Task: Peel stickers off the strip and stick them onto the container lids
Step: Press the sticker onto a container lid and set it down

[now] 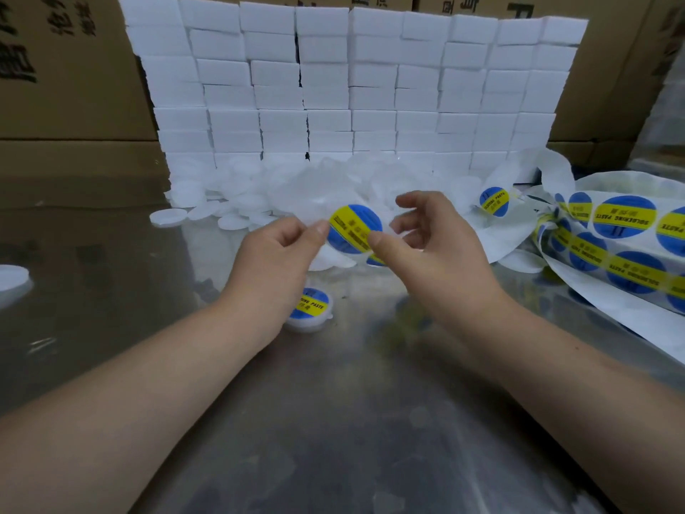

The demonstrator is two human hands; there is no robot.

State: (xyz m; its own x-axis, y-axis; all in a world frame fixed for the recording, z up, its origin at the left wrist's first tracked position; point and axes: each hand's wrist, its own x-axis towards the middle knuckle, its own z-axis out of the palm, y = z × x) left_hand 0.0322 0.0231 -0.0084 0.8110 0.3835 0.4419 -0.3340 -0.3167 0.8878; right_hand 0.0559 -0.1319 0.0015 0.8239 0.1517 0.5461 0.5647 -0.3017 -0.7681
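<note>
Grip: pinching the sticker (355,228) at its left rim with the left thumb (320,228) and a curled forefinger; resting the right thumb (376,240) on its lower right rim.
Other fingers: curling toward the palm on the left hand (274,254); hanging loosely apart on the right hand (433,250), touching nothing visible.
Position: hovering in the air between both hands, above the steel table (333,421), just in front of the blank lids (237,202); possibly already backing onto a lid, though hiding any such lid.
Technique: probably best keeping contact at the very rim, centring over a lid, setting one edge down first, then sweeping a thumb across, pushing out bubbles and creases.
Heading: facing the camera with the printed side; being round, showing no long axis; carrying its yellow band diagonally, upper left to lower right, blue on either side.
Nearby: lying by the left wrist, a labelled lid (309,309); trailing in from the right, the sticker strip (626,254); standing stacked behind, white foam blocks (352,87).
</note>
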